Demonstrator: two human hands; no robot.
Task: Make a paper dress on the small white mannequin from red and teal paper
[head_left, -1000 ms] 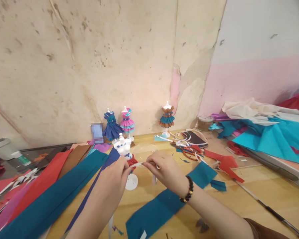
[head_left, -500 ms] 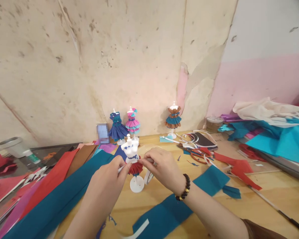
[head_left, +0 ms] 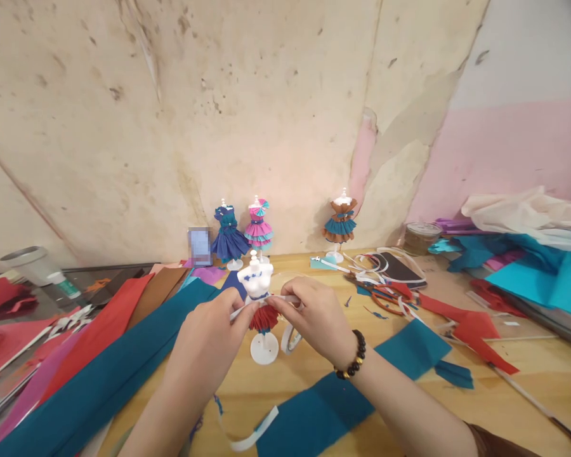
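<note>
A small white dress form (head_left: 257, 279) stands upright on a round base, a blue trim across its bust and a red pleated skirt (head_left: 265, 318) below its waist. A narrow white strip of tape (head_left: 286, 298) is stretched across the front of the waist. My left hand (head_left: 209, 336) pinches one end of it, at the left side of the form. At the right side, my right hand (head_left: 316, 320) pinches the other end between thumb and fingers. A white tape roll (head_left: 291, 340) stands on edge beside the base, partly behind my right hand.
Three dressed mini forms, one in blue (head_left: 229, 235), one in pink (head_left: 258, 231) and one in brown and teal (head_left: 341, 223), stand along the wall. Teal paper (head_left: 316, 409) lies in front. Orange-handled scissors (head_left: 385, 299) are at right; coloured paper strips (head_left: 118, 343) cover the left.
The view has shifted slightly, so the background sits further right. Both hands still pinch the strip, and more of it shows between my right fingers and the waist.
</note>
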